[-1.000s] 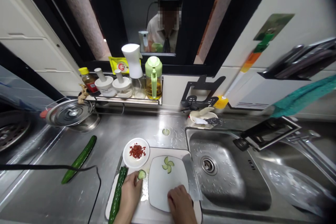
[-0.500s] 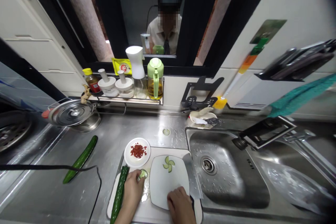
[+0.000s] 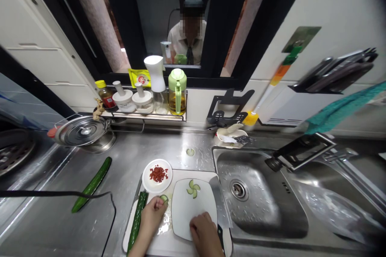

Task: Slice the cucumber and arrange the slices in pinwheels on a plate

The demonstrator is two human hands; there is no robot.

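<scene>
My left hand point(image 3: 152, 213) is closed, with its fingertips pinching a cucumber slice point(image 3: 164, 198) above the wet left part of the white cutting board point(image 3: 159, 245). Under that wrist lies a cut cucumber point(image 3: 138, 217). Over the lower right of a white square plate point(image 3: 183, 217), my right hand point(image 3: 206, 233) rests with curled fingers; what they hold, if anything, is hidden. Cucumber pieces point(image 3: 193, 188) form a pinwheel near the plate's far edge. A knife point(image 3: 221, 204) lies along the board's right side, its black handle partly behind my right hand.
A small white dish point(image 3: 147, 184) of red berries point(image 3: 158, 173) sits at the board's far left corner. The sink point(image 3: 259, 200) is to the right. Farther left lie a whole cucumber point(image 3: 93, 182) and a black cable point(image 3: 113, 217). Condiment bottles point(image 3: 177, 96) line a rack behind.
My left hand has shifted slightly, and the cucumber slice in its fingers now looks more tilted. My right hand has moved slightly left over the plate. The pinwheel of cucumber pieces looks the same.
</scene>
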